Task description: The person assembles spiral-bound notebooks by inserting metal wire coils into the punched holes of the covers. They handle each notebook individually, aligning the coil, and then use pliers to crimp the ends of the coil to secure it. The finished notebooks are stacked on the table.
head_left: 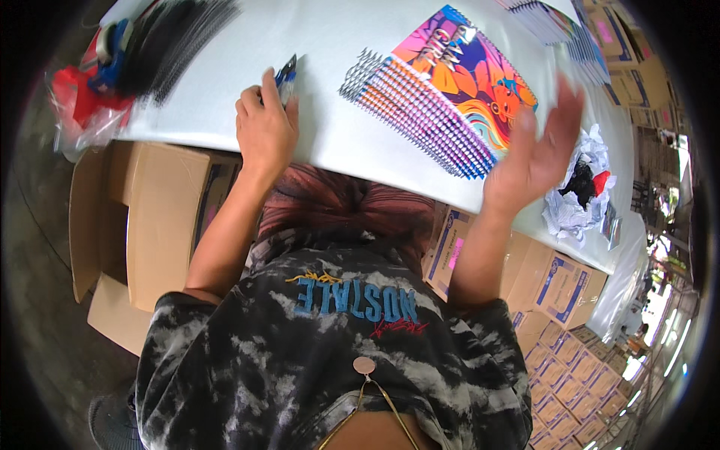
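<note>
My left hand is closed around a small pair of pliers with dark jaws and blue on it, just above the white table. The fingers hide most of the handles. To the right lies a fanned stack of spiral-bound notebooks; the top cover is brightly coloured in orange, pink and purple. Their coil bindings show in rows along the near left side. My right hand, slightly blurred, is raised by the stack's right edge. Its fingers are stretched out and nothing shows in it.
Black binding coils lie at the far left, beside a blue tape dispenser and red plastic. Crumpled paper holding black and red scraps sits at right. More notebooks lie far right. An open carton stands below the table.
</note>
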